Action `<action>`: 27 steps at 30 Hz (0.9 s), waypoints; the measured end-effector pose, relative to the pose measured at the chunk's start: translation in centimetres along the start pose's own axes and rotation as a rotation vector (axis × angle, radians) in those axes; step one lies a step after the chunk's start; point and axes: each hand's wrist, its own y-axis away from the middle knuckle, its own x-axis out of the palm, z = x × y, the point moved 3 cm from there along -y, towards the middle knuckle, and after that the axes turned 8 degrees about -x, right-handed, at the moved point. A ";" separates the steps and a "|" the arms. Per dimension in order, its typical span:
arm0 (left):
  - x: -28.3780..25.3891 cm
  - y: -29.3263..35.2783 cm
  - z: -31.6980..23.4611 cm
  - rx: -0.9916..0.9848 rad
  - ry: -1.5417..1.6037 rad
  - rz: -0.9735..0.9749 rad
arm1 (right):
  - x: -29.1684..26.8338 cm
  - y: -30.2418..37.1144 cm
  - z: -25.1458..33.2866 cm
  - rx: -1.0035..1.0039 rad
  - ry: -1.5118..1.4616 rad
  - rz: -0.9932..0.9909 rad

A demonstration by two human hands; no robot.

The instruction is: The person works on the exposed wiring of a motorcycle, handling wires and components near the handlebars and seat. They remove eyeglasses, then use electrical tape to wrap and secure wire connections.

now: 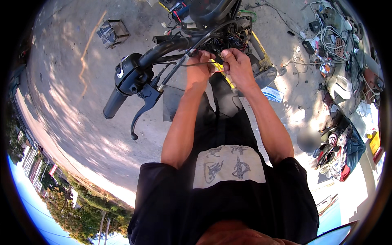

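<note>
"What's the ground [110,139] like?"
"Pale, bare, shadow-dappled."
"And the hands?"
"The right hand [239,67] pinches a thin black wire [210,63], gently bowed, crossing before the left hand [199,67]; that one's curled, its grip unclear."
"Around them?"
"Tangled wiring [230,42] just beyond, handlebar [165,52] leftward, cable heap [332,36] far right."

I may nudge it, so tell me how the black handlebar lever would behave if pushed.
The black lever looks stiff: its curved blade seems thick. Mounted at one end, it would probably swing toward the grip. Its rounded, smooth-looking tip might let a finger slip.
</note>
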 end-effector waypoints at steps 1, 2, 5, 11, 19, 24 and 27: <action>-0.2 -0.6 0.3 0.092 -0.123 -0.048 | 0.0 -0.1 -0.1 0.005 -0.012 0.001; -0.4 -1.3 0.7 0.183 -0.245 -0.096 | 0.0 -0.2 -0.1 0.010 -0.024 0.002; -0.2 -1.8 1.0 0.381 -0.503 -0.198 | 0.5 -0.2 0.4 0.043 -0.107 -0.007; 0.8 -1.4 1.8 0.492 -0.645 -0.355 | 0.1 -0.7 -0.2 0.147 -0.352 0.045; 0.6 -2.5 1.9 0.618 -0.848 -0.479 | 0.1 -0.8 -0.2 0.202 -0.463 0.049; 1.3 -3.0 1.5 0.589 -0.788 -0.563 | 0.0 -1.4 -1.0 0.172 -0.392 0.066; 1.5 -1.1 0.2 0.471 -0.919 -0.479 | 0.2 -1.5 -0.9 0.159 -0.335 0.053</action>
